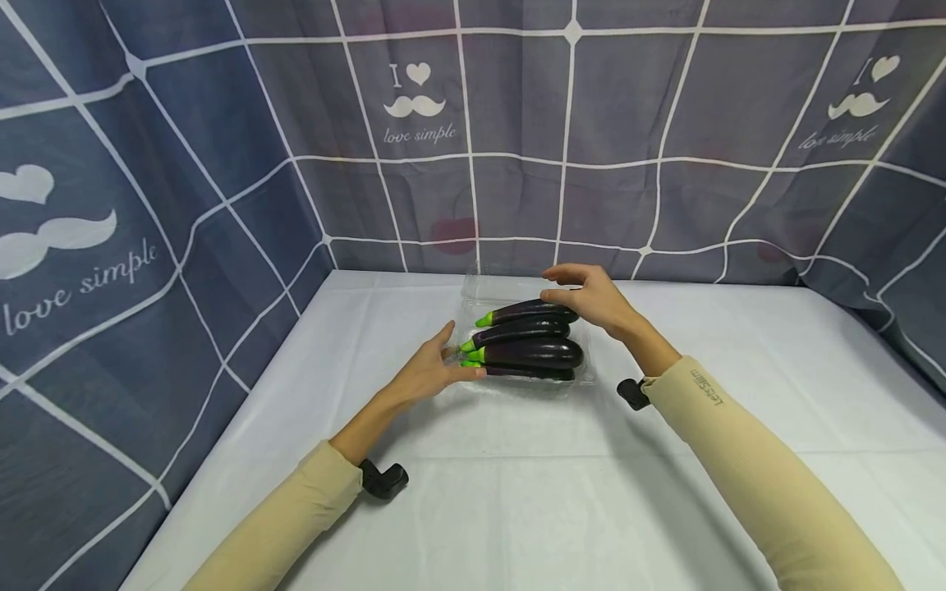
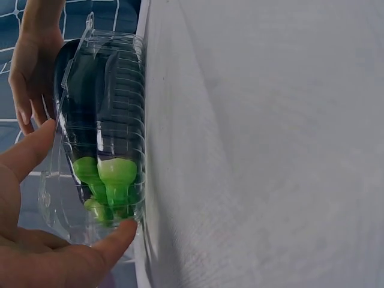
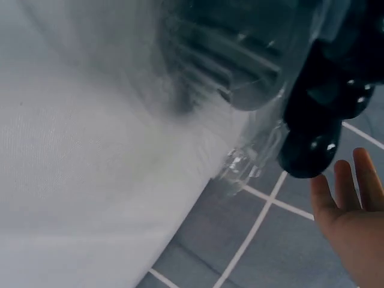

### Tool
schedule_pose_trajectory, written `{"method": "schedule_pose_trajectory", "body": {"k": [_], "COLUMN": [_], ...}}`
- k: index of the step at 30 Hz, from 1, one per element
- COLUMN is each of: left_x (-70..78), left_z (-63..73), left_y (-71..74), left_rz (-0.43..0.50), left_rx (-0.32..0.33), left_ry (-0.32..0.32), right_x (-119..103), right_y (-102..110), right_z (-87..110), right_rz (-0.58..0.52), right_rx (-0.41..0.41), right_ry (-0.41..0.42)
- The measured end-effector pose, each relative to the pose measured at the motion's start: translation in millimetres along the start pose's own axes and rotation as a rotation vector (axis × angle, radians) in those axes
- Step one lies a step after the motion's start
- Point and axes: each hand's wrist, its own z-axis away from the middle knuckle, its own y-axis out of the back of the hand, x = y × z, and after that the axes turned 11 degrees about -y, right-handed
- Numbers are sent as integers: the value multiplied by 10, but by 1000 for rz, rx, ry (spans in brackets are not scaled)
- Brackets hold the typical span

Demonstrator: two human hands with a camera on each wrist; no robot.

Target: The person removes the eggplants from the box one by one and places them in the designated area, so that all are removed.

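Observation:
Several dark purple eggplants (image 1: 534, 353) with green stem ends lie side by side in a clear plastic container (image 1: 584, 379) on the white-covered table. At the container's left end is my left hand (image 1: 429, 369), fingers and thumb spread. In the left wrist view its thumb touches the container's lower corner, by the green stems (image 2: 117, 174). My right hand (image 1: 591, 300) is at the far right end of the farthest eggplant (image 1: 517, 312). The right wrist view shows its extended fingers (image 3: 345, 186) close against an eggplant's rounded end (image 3: 309, 153); its thumb is hidden there.
White cloth (image 1: 473, 492) covers the table. A dark grey-blue curtain (image 1: 517, 197) with white grid lines hangs behind the table and along its left and right sides. The container's raised clear lid (image 1: 491, 286) stands at the back, near the curtain.

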Motion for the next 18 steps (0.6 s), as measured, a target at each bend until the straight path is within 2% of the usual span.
{"method": "schedule_pose_trajectory", "body": {"k": [18], "left_x": [-25], "left_z": [-14], "left_y": [-5], "left_rz": [-34], "left_rx": [-25], "left_ry": [-1], "right_x": [189], "right_y": [-43], "right_z": [-151], "right_rz": [7], "right_rx": [-126], "right_ry": [-44]}}
